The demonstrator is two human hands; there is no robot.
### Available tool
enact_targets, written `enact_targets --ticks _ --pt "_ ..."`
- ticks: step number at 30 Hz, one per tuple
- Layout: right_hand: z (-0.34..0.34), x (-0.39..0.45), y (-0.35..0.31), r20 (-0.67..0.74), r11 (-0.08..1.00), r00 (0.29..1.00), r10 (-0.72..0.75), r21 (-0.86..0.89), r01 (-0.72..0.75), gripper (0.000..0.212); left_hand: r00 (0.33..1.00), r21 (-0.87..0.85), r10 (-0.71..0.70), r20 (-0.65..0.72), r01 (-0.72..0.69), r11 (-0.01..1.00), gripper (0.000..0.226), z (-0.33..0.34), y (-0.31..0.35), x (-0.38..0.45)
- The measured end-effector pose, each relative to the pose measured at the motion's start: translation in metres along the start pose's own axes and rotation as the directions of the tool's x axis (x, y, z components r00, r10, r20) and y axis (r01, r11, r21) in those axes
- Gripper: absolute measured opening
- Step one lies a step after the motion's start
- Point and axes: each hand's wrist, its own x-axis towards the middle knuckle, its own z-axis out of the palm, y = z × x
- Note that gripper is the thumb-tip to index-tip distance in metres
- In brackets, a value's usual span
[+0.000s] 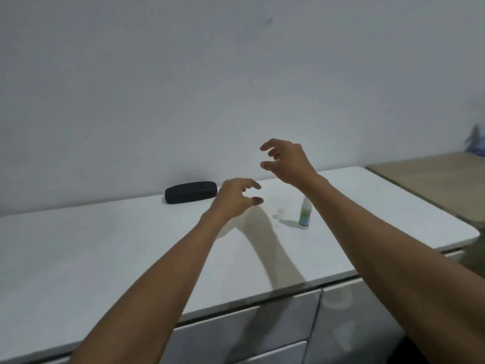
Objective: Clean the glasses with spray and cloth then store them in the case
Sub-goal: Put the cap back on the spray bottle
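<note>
A black glasses case (190,192) lies shut at the back of the white countertop (105,253), against the wall. My left hand (235,198) hovers just right of it, fingers curled apart, holding nothing. Higher up and further right, my right hand (284,161) is raised in the air with its fingers spread and empty. A small spray bottle (305,212) with a green and blue label stands upright below my right forearm. Its clear cap (279,213) lies on the counter just left of it. I see no glasses and no cloth.
Grey drawer fronts (249,329) run below the counter's front edge. A tan table (435,177) adjoins the counter at the right, with a blurred bluish object (476,140) at its back. A plain wall rises behind.
</note>
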Motion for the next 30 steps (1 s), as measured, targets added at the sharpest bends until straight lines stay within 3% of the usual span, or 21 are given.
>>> enact_targets --ticks 7,11,14,17,19,22,25,30 --pt "-0.03 -0.063 0.048 -0.011 0.972 0.981 0.195 0.134 -0.192 0.052 0.995 -0.037 -0.053 0.083 0.056 0.998 0.044 0.063 0.028 -0.01" --pt "-0.015 -0.099 0.07 -0.027 0.939 0.962 0.271 0.227 -0.258 0.064 0.997 0.056 -0.059 0.049 0.056 0.997 0.029 0.08 0.03 -0.01" --pt "-0.001 -0.119 0.084 -0.051 0.924 0.952 0.301 0.262 -0.278 0.049 0.999 0.103 -0.028 0.029 0.025 0.994 0.024 0.081 0.03 -0.008" --pt "0.006 -0.125 0.09 -0.093 0.933 0.947 0.306 0.228 -0.279 0.033 0.997 -0.086 -0.044 -0.06 0.039 0.995 0.023 0.077 0.035 -0.007" --pt "0.008 -0.124 0.091 -0.094 0.931 0.947 0.308 0.236 -0.279 0.032 0.99 -0.297 -0.075 -0.119 0.036 0.954 0.021 0.072 0.043 -0.005" --pt "0.008 -0.124 0.092 -0.088 0.927 0.948 0.306 0.253 -0.275 0.03 0.987 -0.462 -0.059 -0.15 -0.017 0.887 0.024 0.063 0.058 0.004" --pt "0.009 -0.124 0.093 -0.093 0.922 0.947 0.308 0.275 -0.273 0.03 0.995 -0.499 0.006 -0.101 -0.056 0.865 0.026 0.06 0.075 0.005" --pt "0.011 -0.124 0.092 -0.094 0.916 0.942 0.321 0.284 -0.284 0.03 0.997 -0.409 0.074 -0.015 -0.073 0.909 0.026 0.069 0.08 0.001"
